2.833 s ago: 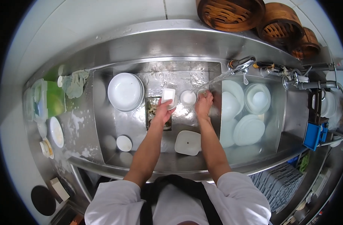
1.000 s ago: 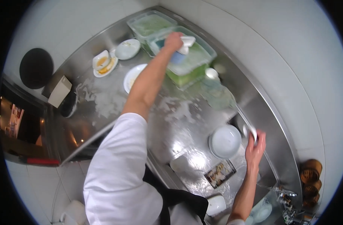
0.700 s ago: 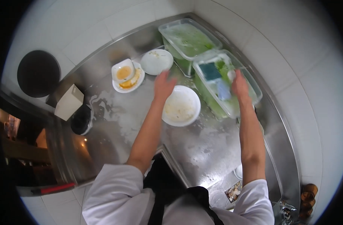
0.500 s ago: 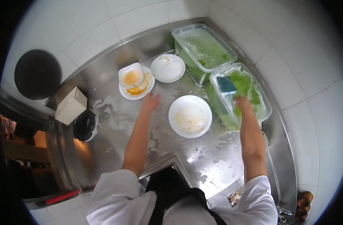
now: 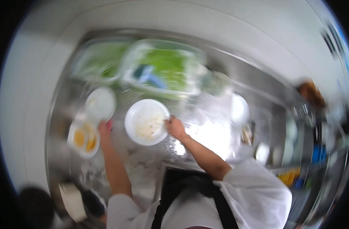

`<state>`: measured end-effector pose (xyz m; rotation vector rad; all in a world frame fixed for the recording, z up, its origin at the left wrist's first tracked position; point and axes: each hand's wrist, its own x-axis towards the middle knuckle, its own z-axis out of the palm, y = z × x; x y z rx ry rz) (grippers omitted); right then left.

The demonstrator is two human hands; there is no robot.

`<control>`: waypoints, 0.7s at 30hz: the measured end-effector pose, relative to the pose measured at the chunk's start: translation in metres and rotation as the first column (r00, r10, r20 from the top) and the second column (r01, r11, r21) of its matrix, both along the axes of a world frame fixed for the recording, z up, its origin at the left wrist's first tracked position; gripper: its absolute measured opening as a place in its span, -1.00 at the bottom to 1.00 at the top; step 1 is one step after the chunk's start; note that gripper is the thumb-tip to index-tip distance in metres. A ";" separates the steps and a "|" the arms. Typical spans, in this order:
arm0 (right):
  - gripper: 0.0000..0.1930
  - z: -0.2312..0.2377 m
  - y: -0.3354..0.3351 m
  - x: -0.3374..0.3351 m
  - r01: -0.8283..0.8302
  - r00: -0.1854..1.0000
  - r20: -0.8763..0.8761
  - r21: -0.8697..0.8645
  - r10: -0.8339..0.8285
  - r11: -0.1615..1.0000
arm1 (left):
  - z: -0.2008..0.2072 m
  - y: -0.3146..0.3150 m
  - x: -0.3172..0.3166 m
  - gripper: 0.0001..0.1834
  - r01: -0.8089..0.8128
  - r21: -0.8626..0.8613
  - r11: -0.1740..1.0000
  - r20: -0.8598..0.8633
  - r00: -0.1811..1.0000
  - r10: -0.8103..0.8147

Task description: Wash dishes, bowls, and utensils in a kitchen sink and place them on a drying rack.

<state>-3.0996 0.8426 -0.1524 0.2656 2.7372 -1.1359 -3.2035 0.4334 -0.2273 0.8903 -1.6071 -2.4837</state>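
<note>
A white round plate [image 5: 144,122] with food specks lies on the steel counter. My right hand [image 5: 176,127] grips its right rim between thumb and fingers. My left hand [image 5: 104,126] is blurred beside a smaller white plate [image 5: 101,103]; a pinkish patch shows at its fingers, and whether it holds anything is unclear. Close by on the left, a white square bowl [image 5: 79,137] with orange residue rests on a stained white plate [image 5: 91,152]. Beyond the plates, a clear tub [image 5: 191,86] of green liquid holds a dark green and light blue sponge [image 5: 145,73].
Another clear tub of green liquid [image 5: 98,63] stands at the back left. On the right are a white round dish [image 5: 239,108] and a rack of kitchenware [image 5: 293,145]. A cream box [image 5: 72,200] and a black container [image 5: 92,204] sit at the lower left.
My right hand has left the sponge in the tub and taken hold of the large plate's rim. The view has swung right. My left hand stays near the small plates.
</note>
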 end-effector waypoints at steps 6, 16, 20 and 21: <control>-0.50 0.012 0.148 0.096 0.444 0.896 0.072 -0.112 -0.438 0.889 | 0.072 0.063 0.096 -0.68 0.065 -0.073 0.995 0.203 0.978 -0.049; -0.57 -0.079 0.471 0.268 0.857 0.136 0.135 -0.513 -0.981 0.048 | 0.150 0.179 0.183 -0.56 0.249 -0.230 0.941 0.348 0.924 -0.159; -0.58 -0.172 0.596 0.300 0.830 -0.190 0.155 -0.502 -0.970 -0.243 | 0.202 0.372 0.209 -0.41 0.437 -0.337 0.834 0.323 0.886 -0.333; -0.58 -0.187 0.598 0.282 0.721 -0.236 0.230 -0.609 -0.944 -0.329 | 0.212 0.398 0.220 -0.37 0.487 -0.332 0.808 0.348 0.859 -0.375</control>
